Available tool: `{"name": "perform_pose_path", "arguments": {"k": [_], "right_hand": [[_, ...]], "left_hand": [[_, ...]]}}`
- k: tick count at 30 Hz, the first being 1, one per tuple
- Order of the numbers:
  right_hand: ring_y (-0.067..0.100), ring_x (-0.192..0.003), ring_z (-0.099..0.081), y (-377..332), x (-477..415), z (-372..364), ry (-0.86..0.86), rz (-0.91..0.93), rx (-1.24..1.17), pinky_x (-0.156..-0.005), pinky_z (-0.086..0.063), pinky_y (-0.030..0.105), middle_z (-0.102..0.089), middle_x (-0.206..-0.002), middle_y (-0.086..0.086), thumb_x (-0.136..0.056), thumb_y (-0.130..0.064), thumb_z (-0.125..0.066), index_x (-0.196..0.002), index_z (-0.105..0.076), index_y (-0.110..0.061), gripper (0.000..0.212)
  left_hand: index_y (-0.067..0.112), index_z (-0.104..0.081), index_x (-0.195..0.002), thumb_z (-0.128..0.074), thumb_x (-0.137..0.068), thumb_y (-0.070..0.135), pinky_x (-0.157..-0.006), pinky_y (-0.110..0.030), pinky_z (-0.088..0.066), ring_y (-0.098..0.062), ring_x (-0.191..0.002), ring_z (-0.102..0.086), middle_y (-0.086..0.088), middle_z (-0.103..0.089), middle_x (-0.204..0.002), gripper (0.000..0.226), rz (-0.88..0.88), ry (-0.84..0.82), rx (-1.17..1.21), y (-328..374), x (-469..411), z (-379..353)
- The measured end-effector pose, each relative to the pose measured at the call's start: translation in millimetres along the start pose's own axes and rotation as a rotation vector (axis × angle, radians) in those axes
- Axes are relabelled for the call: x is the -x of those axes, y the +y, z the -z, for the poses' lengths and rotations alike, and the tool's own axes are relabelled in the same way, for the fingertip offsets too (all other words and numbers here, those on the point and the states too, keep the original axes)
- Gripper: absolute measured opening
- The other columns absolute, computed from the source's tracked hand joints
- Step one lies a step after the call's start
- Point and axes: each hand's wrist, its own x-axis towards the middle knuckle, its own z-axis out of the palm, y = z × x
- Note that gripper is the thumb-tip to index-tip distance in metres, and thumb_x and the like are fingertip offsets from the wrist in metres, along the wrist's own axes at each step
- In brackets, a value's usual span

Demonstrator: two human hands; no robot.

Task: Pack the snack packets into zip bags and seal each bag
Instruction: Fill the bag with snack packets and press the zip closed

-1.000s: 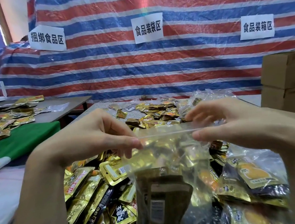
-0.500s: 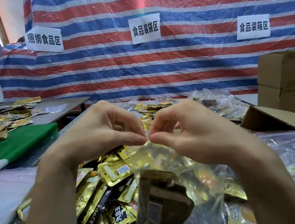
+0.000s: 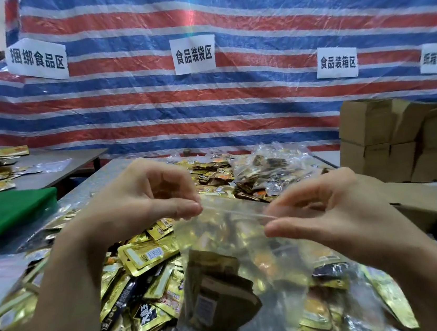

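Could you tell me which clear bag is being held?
The nearest clear plastic zip bag, pinched by left hand and right hand; the far bags lie loose.

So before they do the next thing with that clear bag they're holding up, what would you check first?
1. Left hand pinches the top left corner of the zip bag: ok.
2. Right hand pinches the right end of the zip strip: ok.
3. Strip runs straight between the two hands: ok.
4. Brown packet sits inside the bag, well below the strip: ok.
5. Strip pressed shut along its whole length: cannot tell.
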Motion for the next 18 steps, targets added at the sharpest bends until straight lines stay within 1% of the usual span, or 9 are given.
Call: {"name": "perform_pose_path", "arguments": {"k": [2,4,7,9,12,13,15,16,18], "right_hand": [[0.009,-0.078,-0.075,0,14,7,0.002,-0.035,-0.056,-0.074,-0.058,0.019,-0.078,-0.08,-0.005,-0.071,-0.031,-0.081,-0.081,-0.082,-0.021,0.014],[0.011,-0.073,-0.073,3,28,11,0.035,-0.05,-0.072,-0.069,-0.055,0.02,-0.077,-0.076,0.001,-0.072,-0.029,-0.08,-0.077,-0.081,-0.017,0.013],[0.017,-0.078,-0.075,6,50,19,0.063,-0.113,-0.142,-0.073,-0.056,0.022,-0.078,-0.08,0.005,-0.07,-0.028,-0.083,-0.08,-0.083,-0.017,0.014],[0.021,-0.083,-0.076,4,62,33,0.034,-0.168,-0.197,-0.075,-0.058,0.022,-0.079,-0.086,0.008,-0.068,-0.037,-0.089,-0.086,-0.084,-0.018,0.026],[0.025,-0.078,-0.075,-2,75,63,0.006,-0.253,-0.248,-0.068,-0.06,0.027,-0.078,-0.088,0.016,-0.055,-0.055,-0.092,-0.089,-0.083,-0.013,0.055],[0.027,-0.076,-0.074,-2,78,72,0.018,-0.275,-0.238,-0.065,-0.06,0.028,-0.077,-0.089,0.02,-0.057,-0.053,-0.092,-0.088,-0.082,-0.009,0.054],[0.031,-0.069,-0.069,-1,79,89,0.09,-0.33,-0.26,-0.058,-0.059,0.027,-0.073,-0.09,0.027,-0.069,-0.033,-0.086,-0.087,-0.08,-0.002,0.036],[0.031,-0.065,-0.064,1,77,97,0.165,-0.374,-0.311,-0.054,-0.056,0.026,-0.072,-0.087,0.027,-0.071,-0.024,-0.08,-0.084,-0.079,0.0,0.027],[0.021,-0.061,-0.06,9,66,114,0.333,-0.467,-0.436,-0.053,-0.051,0.023,-0.071,-0.078,0.015,-0.072,-0.017,-0.074,-0.079,-0.08,-0.004,0.016]], "left_hand": [[0.012,-0.073,-0.078,-0.08,-0.073,0.026,-0.066,-0.024,-0.053,-0.019,-0.074,-0.066,-0.01,-0.068,-0.078,0.017,-0.028,-0.007,0.054,3,1,-6],[0.017,-0.074,-0.078,-0.078,-0.073,0.032,-0.065,-0.024,-0.052,-0.018,-0.073,-0.065,-0.009,-0.069,-0.078,0.016,-0.039,-0.028,0.097,3,5,-17],[0.022,-0.076,-0.077,-0.082,-0.075,0.028,-0.058,-0.019,-0.049,-0.013,-0.066,-0.062,-0.007,-0.069,-0.074,0.009,-0.052,-0.027,0.174,1,8,-40],[0.02,-0.076,-0.077,-0.081,-0.076,0.025,-0.053,-0.018,-0.046,-0.011,-0.061,-0.059,-0.005,-0.069,-0.071,0.007,-0.028,-0.016,0.188,2,1,-56],[0.016,-0.076,-0.077,-0.081,-0.08,0.018,-0.049,-0.023,-0.043,-0.015,-0.057,-0.056,-0.009,-0.069,-0.072,0.006,0.006,-0.012,0.211,11,-20,-76],[0.014,-0.076,-0.078,-0.079,-0.082,0.015,-0.047,-0.022,-0.042,-0.014,-0.054,-0.054,-0.006,-0.068,-0.069,0.005,0.01,-0.006,0.232,15,-29,-83],[0.007,-0.074,-0.081,-0.076,-0.084,0.011,-0.043,-0.018,-0.039,-0.01,-0.05,-0.051,-0.001,-0.066,-0.066,0.005,0.015,0.042,0.288,26,-48,-98],[0.006,-0.073,-0.082,-0.075,-0.085,0.01,-0.043,-0.018,-0.039,-0.009,-0.049,-0.051,0.001,-0.065,-0.066,0.005,0.019,0.091,0.314,32,-60,-106],[0.005,-0.072,-0.092,-0.075,-0.086,0.009,-0.045,-0.022,-0.046,-0.012,-0.052,-0.056,-0.002,-0.068,-0.077,0.008,0.042,0.221,0.337,44,-82,-124]]}}
